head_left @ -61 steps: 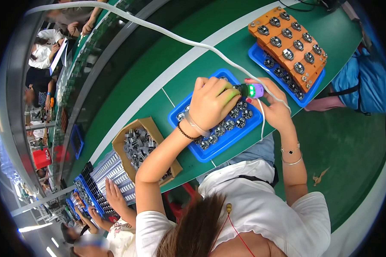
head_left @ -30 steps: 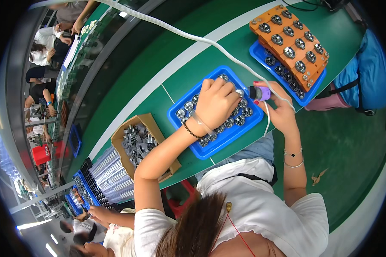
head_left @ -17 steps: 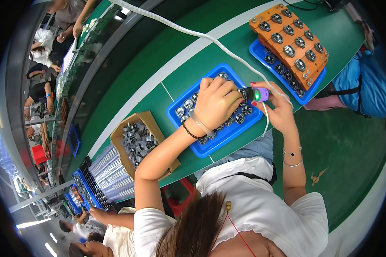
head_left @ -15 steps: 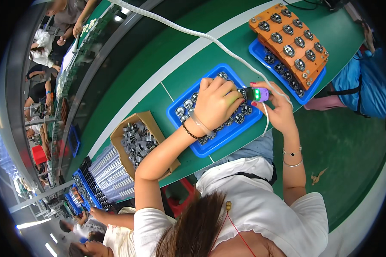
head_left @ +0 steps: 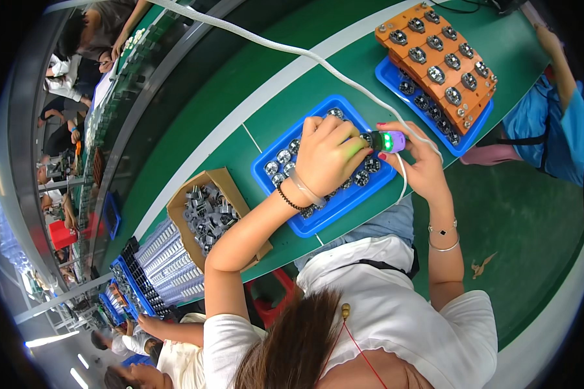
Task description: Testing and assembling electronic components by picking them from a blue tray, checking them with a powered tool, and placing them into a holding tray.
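Observation:
My left hand point(head_left: 328, 159) lies curled over the blue tray point(head_left: 305, 223) of small round metal parts point(head_left: 283, 157), fingers pressed on a part near the tray's far right corner; whether it grips that part is hidden. My right hand point(head_left: 416, 162) holds a small purple tool point(head_left: 390, 141) with a lit green light, its dark tip pointed left against my left fingertips. A white cable point(head_left: 285, 53) runs from the tool across the green table point(head_left: 292, 91) to the upper left.
A cardboard box point(head_left: 204, 211) of grey metal pieces sits left of the tray. At the upper right, an orange fixture point(head_left: 435, 55) with round parts lies on a second blue tray point(head_left: 396, 81). Another person's hand point(head_left: 152, 324) works at trays at the lower left. Others sit along the far line.
The tool's green light went off about a second ago and is lit again. Both hands stay over the tray's far right corner, shifting only slightly.

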### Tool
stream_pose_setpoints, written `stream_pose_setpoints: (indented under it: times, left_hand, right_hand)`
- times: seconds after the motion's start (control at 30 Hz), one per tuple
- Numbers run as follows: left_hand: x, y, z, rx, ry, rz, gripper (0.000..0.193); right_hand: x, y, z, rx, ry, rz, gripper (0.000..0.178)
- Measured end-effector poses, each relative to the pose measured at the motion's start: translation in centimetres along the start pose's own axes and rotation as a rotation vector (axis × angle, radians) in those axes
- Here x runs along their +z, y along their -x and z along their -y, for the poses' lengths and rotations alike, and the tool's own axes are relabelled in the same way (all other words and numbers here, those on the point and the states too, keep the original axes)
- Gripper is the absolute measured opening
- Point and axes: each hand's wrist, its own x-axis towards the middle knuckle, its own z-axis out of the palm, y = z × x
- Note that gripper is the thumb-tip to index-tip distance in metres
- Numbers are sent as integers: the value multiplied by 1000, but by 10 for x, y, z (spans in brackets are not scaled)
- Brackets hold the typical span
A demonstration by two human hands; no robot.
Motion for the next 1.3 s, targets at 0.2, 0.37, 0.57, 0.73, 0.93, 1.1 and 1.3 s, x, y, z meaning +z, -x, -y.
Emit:
stream_pose_setpoints:
  times: [0.2,0.37,0.57,0.73,0.93,1.1,1.3]
  left_hand:
    - [3,0,5,-77,22,41,9]
    - [9,6,12,-90,-24,89,7]
    - [13,5,13,-57,-182,169,12]
    - [5,0,1,-89,-73,106,16]
    - [11,9,0,109,-79,154,14]
    - [5,3,-10,78,9,10,13]
    - [4,2,-11,29,33,8,12]
  right_hand:
    - [-1,2,-10,5,-5,-93,42]
    - [-9,4,-8,12,-132,-213,46]
    - [-11,10,-12,6,-91,-175,47]
    - [-12,13,-10,22,-65,-175,45]
    - [-16,14,-4,59,89,-66,42]
    - [-11,15,-2,59,89,-32,41]
    - [-12,15,-4,28,89,-2,40]
